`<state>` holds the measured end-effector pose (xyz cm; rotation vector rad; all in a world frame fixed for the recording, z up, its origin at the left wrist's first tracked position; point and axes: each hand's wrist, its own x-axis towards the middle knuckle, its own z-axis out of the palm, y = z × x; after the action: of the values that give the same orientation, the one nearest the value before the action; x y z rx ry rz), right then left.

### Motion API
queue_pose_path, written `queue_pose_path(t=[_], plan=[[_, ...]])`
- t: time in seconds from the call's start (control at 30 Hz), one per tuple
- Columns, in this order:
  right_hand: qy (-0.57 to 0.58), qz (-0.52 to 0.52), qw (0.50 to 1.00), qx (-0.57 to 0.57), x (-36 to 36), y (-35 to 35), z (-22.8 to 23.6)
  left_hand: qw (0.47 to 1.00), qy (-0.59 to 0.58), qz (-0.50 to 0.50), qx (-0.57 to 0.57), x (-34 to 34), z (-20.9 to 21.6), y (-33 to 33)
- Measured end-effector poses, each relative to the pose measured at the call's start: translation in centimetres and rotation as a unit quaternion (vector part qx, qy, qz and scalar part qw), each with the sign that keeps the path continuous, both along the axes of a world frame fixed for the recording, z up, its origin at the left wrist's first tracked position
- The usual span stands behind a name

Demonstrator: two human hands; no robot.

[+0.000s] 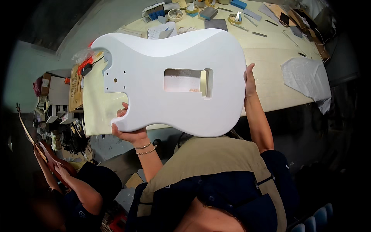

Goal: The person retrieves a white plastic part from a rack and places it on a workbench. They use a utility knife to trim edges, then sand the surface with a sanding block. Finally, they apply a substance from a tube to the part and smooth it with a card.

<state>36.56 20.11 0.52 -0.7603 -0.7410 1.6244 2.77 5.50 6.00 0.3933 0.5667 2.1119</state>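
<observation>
A white electric guitar body [147, 81] is held up in front of me above the workbench, its broad face toward me. Small screw holes dot the neck end at the left, and a rectangular cutout goes through its middle. My left hand [131, 133] grips the lower left horn, thumb on the near side and fingertips showing past the edge. At the right end, my right hand [250, 82] presses against the rounded rim with the thumb up; its other fingers are hidden behind the body.
The pale workbench [270, 58] carries tape rolls [175, 15], sanding blocks [208, 13], a notebook [162, 30] and a phone [284, 19]. A white cloth [307, 79] hangs over its right edge. At lower left, another person holds a reddish-brown guitar [58, 162].
</observation>
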Motion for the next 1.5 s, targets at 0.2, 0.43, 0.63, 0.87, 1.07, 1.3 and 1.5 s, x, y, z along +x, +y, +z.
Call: queue_pose_path(t=[0.2, 0.43, 0.63, 0.87, 1.07, 1.3, 1.5], plan=[[0.027, -0.047, 0.998, 0.004, 0.3, -1.8, 1.5, 1.0, 0.007, -0.019, -0.02, -0.9, -2.1, 0.8], [0.057, -0.068, 0.993, -0.076, 0.1, -2.6, 5.3, 0.984, -0.058, 0.03, -0.167, -1.6, 0.1, 3.1], [0.021, -0.12, 0.987, -0.108, -0.4, -4.4, 5.3, 0.981, -0.107, -0.087, -0.135, -4.2, -0.6, 4.0], [0.02, -0.201, 0.976, -0.083, -0.4, -7.6, 5.6, 0.953, -0.179, -0.235, -0.061, -6.2, -3.4, 6.7], [-0.01, -0.248, 0.966, -0.077, 1.3, -10.6, 5.5, 0.952, -0.16, -0.244, -0.092, -3.2, -1.6, 7.1], [0.047, -0.293, 0.955, -0.01, 4.5, -15.9, 3.1, 0.947, -0.146, -0.277, -0.07, 0.6, -1.2, 7.9], [0.046, -0.386, 0.921, -0.007, 6.4, -22.9, -0.2, 0.9, -0.163, -0.404, 0.012, 4.3, -1.4, 6.9]])
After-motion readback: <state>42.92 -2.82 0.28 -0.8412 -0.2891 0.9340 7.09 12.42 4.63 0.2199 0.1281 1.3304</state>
